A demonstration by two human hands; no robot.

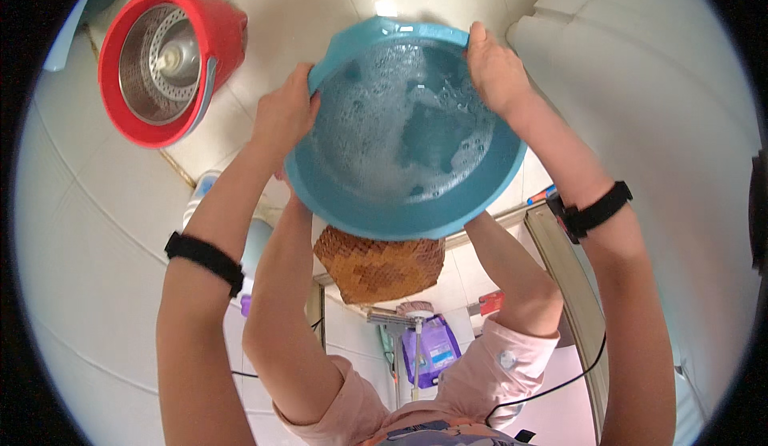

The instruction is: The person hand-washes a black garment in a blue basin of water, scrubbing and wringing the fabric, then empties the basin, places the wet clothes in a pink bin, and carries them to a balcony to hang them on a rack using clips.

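A teal plastic basin [384, 221] is held up in front of me, over the tiled floor. Sudsy water [372, 128] covers its bottom, with white foam mostly on the left and clearer patches towards the right. My left hand [287, 107] grips the basin's rim on the left, thumb on the inner side. On the upper right of the rim, my right hand [495, 71] has its own hold. Both wrists wear black straps. The undersides of the fingers are hidden behind the basin wall.
A red mop bucket [225, 44] with a perforated metal spin basket [138, 95] stands at the upper left. A brown textured mat [381, 269] lies beneath the basin, by a door frame [567, 314]. Behind me are mop tools [393, 326] and a purple bag [437, 350].
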